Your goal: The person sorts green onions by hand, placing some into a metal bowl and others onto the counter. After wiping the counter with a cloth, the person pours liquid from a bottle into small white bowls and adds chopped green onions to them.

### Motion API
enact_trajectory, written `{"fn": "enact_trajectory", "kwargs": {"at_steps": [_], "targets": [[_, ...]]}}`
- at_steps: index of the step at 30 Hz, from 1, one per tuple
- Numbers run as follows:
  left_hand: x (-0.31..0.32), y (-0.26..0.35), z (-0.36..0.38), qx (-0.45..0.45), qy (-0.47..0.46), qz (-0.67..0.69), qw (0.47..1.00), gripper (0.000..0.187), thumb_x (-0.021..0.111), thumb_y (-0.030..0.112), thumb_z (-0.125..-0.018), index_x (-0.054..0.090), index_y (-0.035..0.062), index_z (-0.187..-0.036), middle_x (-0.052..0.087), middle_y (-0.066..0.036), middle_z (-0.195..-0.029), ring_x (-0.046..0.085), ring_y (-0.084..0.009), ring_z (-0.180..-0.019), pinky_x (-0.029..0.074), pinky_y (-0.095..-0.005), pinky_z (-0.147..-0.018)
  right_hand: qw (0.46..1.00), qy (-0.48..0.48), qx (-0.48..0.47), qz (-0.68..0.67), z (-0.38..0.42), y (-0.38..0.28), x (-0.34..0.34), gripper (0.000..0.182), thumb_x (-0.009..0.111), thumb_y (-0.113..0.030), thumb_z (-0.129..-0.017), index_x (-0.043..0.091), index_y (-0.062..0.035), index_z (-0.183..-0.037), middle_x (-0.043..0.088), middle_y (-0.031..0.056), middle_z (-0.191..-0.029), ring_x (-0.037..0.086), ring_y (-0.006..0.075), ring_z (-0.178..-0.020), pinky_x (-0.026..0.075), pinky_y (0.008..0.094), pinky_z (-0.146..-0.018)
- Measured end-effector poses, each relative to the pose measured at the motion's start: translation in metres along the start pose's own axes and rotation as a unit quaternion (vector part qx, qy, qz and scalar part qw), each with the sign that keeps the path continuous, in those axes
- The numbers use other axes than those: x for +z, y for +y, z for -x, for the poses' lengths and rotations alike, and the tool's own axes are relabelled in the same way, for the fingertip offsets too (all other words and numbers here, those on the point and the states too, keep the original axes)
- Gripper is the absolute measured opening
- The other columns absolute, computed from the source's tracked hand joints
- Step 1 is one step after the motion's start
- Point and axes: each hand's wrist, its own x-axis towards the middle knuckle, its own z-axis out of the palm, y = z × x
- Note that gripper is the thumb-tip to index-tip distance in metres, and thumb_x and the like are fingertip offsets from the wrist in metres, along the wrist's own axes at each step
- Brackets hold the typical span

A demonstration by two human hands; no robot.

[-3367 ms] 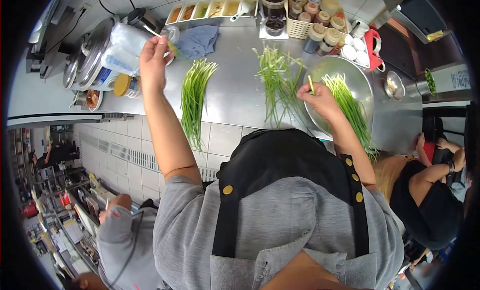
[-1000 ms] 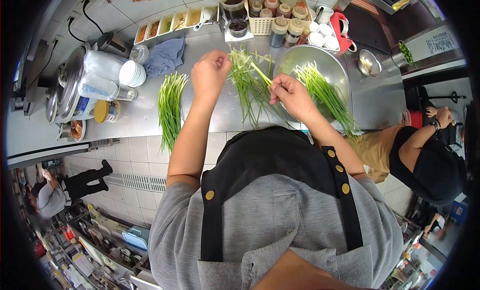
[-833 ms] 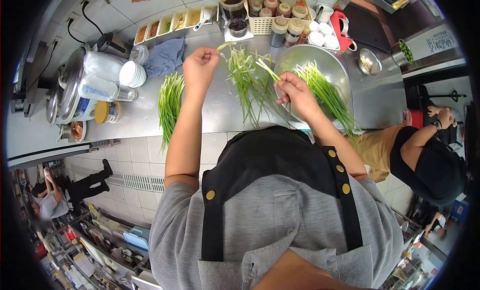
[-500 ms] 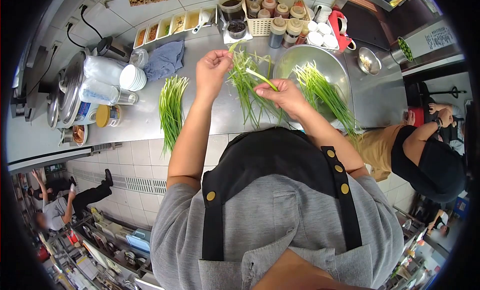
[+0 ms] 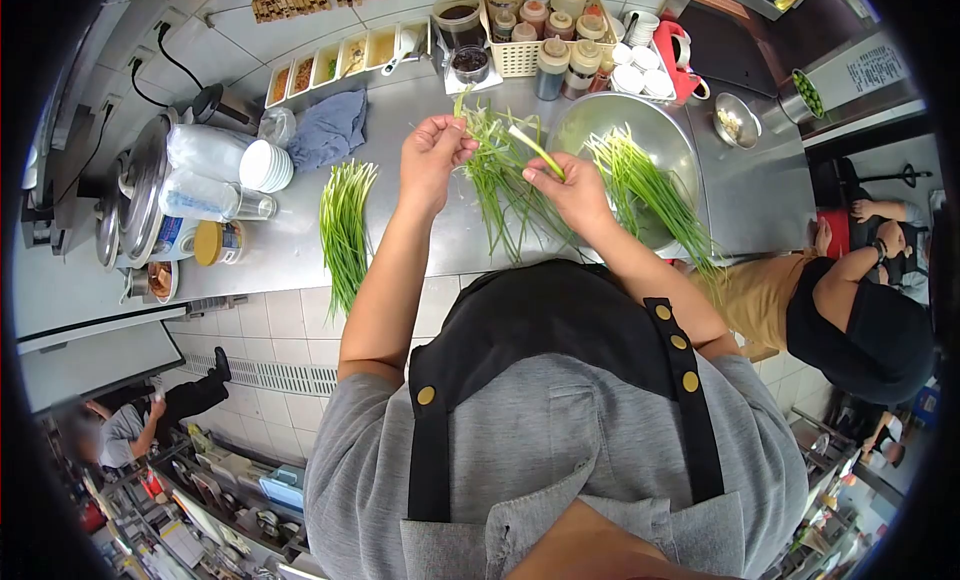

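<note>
My right hand (image 5: 572, 192) grips a scallion (image 5: 535, 148), its white end pointing up and left. To its left, my left hand (image 5: 432, 162) is pinched on a thin yellow-green scallion leaf (image 5: 459, 106). Between and below both hands lies a loose heap of scallion leaves and peelings (image 5: 490, 185) on the steel counter (image 5: 415, 250). A bunch of scallions (image 5: 345, 235) rests left of my left arm, with its green tips over the counter edge. Right of my right hand, another bunch (image 5: 650, 195) leans in a large steel bowl (image 5: 685, 145), tips hanging out over the rim.
Sauce bottles (image 5: 553, 65) and a cream basket (image 5: 515, 60) stand at the back, beside a row of condiment trays (image 5: 328, 65). A blue cloth (image 5: 328, 128), paper cups (image 5: 266, 160) and a yellow-lidded jar (image 5: 208, 243) are at left. A co-worker (image 5: 850, 300) stands close on the right.
My right hand has shifted slightly right and turned the scallion's white end more upward. My left hand has come a little lower and to the right, still pinching the leaf.
</note>
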Motion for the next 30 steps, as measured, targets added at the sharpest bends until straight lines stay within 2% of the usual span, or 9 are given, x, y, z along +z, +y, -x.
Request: {"fn": "enact_trajectory", "kwargs": {"at_steps": [4, 6, 7, 9, 15, 19, 20, 21, 30], "targets": [[-0.001, -0.008, -0.002, 0.023, 0.004, -0.051, 0.998, 0.011, 0.058, 0.013, -0.092, 0.056, 0.0025, -0.094, 0.062, -0.005, -0.080, 0.061, -0.0143, -0.070, 0.049, -0.0236, -0.063, 0.999, -0.041, -0.006, 0.032, -0.003, 0.012, 0.004, 0.017, 0.072, -0.018, -0.082, 0.066, -0.0028, -0.085, 0.050, -0.0049, -0.061, 0.037, 0.0018, -0.055, 0.031, 0.0209, -0.049], [-0.003, -0.014, 0.000, 0.277, 0.038, -0.486, 0.828, 0.009, 0.058, 0.009, -0.089, 0.055, 0.0026, -0.094, 0.063, -0.010, -0.083, 0.061, -0.0251, -0.075, 0.050, -0.0319, -0.066, 0.999, -0.048, 0.011, 0.018, -0.003, 0.011, 0.005, 0.016, 0.071, -0.019, -0.084, 0.066, -0.0041, -0.085, 0.043, -0.0082, -0.056, 0.032, 0.0005, -0.052, 0.028, 0.0206, -0.047], [-0.005, -0.016, 0.001, 0.275, 0.039, -0.487, 0.828, 0.009, 0.058, 0.009, -0.089, 0.055, 0.0026, -0.094, 0.063, -0.010, -0.083, 0.061, -0.0251, -0.075, 0.050, -0.0319, -0.066, 0.991, -0.076, 0.104, -0.033, -0.001, -0.001, 0.002, 0.016, 0.071, -0.020, -0.083, 0.067, -0.0044, -0.084, 0.051, -0.0054, -0.061, 0.035, 0.0018, -0.052, 0.030, 0.0212, -0.047], [-0.009, -0.020, -0.001, 0.410, -0.012, -0.580, 0.704, 0.011, 0.058, 0.009, -0.086, 0.054, 0.0026, -0.094, 0.062, -0.014, -0.094, 0.058, -0.0330, -0.086, 0.049, -0.0385, -0.073, 0.971, -0.102, 0.197, -0.085, 0.001, -0.006, -0.001, 0.016, 0.072, -0.020, -0.082, 0.068, -0.0047, -0.084, 0.059, -0.0026, -0.065, 0.039, 0.0032, -0.053, 0.032, 0.0217, -0.047], [-0.051, -0.075, -0.037, 0.215, -0.018, -0.734, 0.644, 0.031, 0.053, 0.018, -0.088, 0.057, 0.0023, -0.114, 0.059, -0.019, -0.112, 0.057, -0.0343, -0.097, 0.046, -0.0416, -0.084, 0.963, -0.065, 0.206, -0.161, 0.005, -0.005, -0.008, 0.015, 0.072, -0.019, -0.083, 0.066, -0.0065, -0.088, 0.061, -0.0039, -0.072, 0.037, 0.0018, -0.049, 0.031, 0.0199, -0.044], [-0.026, -0.070, -0.021, 0.224, -0.070, -0.613, 0.754, 0.036, 0.054, 0.018, -0.092, 0.055, 0.0033, -0.124, 0.059, -0.018, -0.119, 0.058, -0.0300, -0.103, 0.045, -0.0411, -0.086, 0.963, -0.046, 0.183, -0.194, 0.005, -0.018, -0.007, 0.016, 0.070, -0.021, -0.085, 0.065, -0.0070, -0.091, 0.054, -0.0053, -0.071, 0.035, 0.0017, -0.048, 0.031, 0.0197, -0.044], [-0.001, -0.043, -0.002, 0.099, -0.103, -0.385, 0.912, 0.032, 0.053, 0.020, -0.093, 0.058, 0.0034, -0.120, 0.061, -0.015, -0.115, 0.058, -0.0244, -0.099, 0.045, -0.0369, -0.082, 0.966, -0.045, 0.174, -0.186, 0.006, -0.020, -0.007, 0.015, 0.070, -0.021, -0.085, 0.065, -0.0071, -0.090, 0.055, -0.0049, -0.071, 0.035, 0.0018, -0.048, 0.030, 0.0196, -0.044], [0.018, -0.024, 0.009, -0.037, -0.125, -0.122, 0.984, 0.029, 0.052, 0.021, -0.095, 0.061, 0.0035, -0.116, 0.063, -0.012, -0.111, 0.059, -0.0189, -0.095, 0.046, -0.0327, -0.079, 0.966, -0.044, 0.176, -0.186, 0.006, -0.022, -0.007, 0.015, 0.070, -0.021, -0.085, 0.065, -0.0071, -0.090, 0.055, -0.0049, -0.071, 0.035, 0.0018, -0.048, 0.030, 0.0196, -0.044], [0.031, 0.012, 0.009, -0.040, -0.146, -0.160, 0.975, 0.036, 0.054, 0.026, -0.096, 0.059, 0.0034, -0.123, 0.056, 0.003, -0.080, 0.048, -0.0063, -0.069, 0.042, -0.0211, -0.066, 0.933, -0.167, 0.133, -0.291, -0.019, -0.029, -0.015, 0.014, 0.054, -0.021, -0.094, 0.052, -0.0072, -0.099, 0.055, 0.0020, -0.080, 0.053, 0.0116, -0.066, 0.049, 0.0307, -0.066]]}}
